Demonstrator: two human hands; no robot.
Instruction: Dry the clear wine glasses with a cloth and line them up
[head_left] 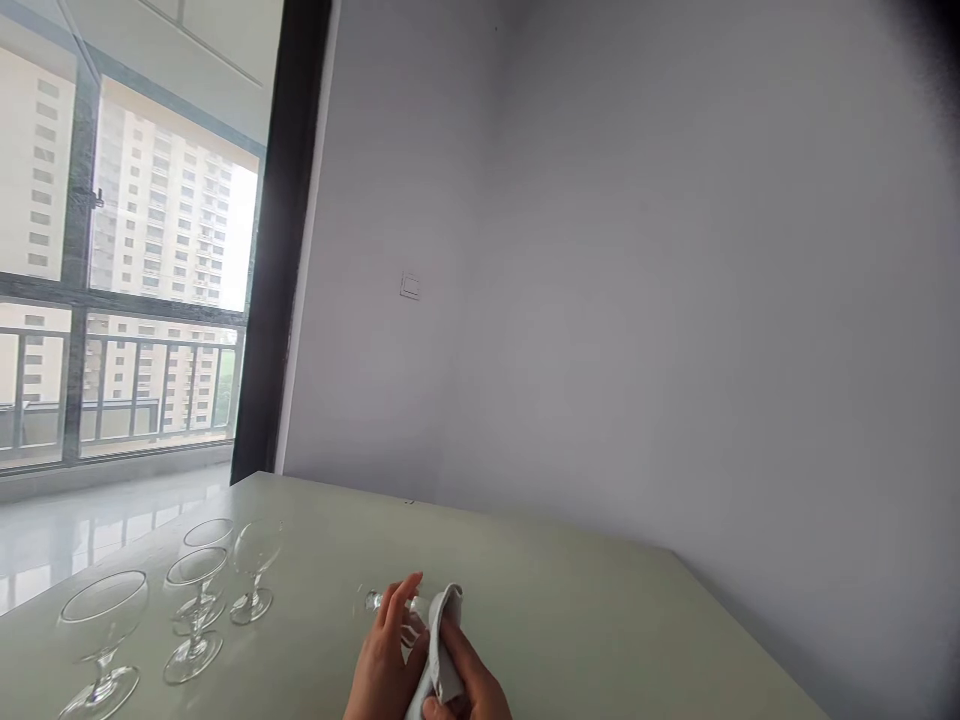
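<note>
My left hand (385,650) is wrapped round a clear stemmed glass (372,601) tipped on its side, its foot pointing left. My fingers cover most of its bowl. A light grey cloth (442,665) is pinched in my right hand (475,682), pressed against the glass's mouth end. How far the cloth reaches into the bowl is hidden. Both hands are close together, low in the middle of the view, above the pale green table (600,620).
Several clear stemmed glasses (105,622) stand upright at the table's left side, grouped closely. Behind the table rises a plain grey wall (637,300) with a switch plate (410,286). A dark-framed window (75,300) is on the left.
</note>
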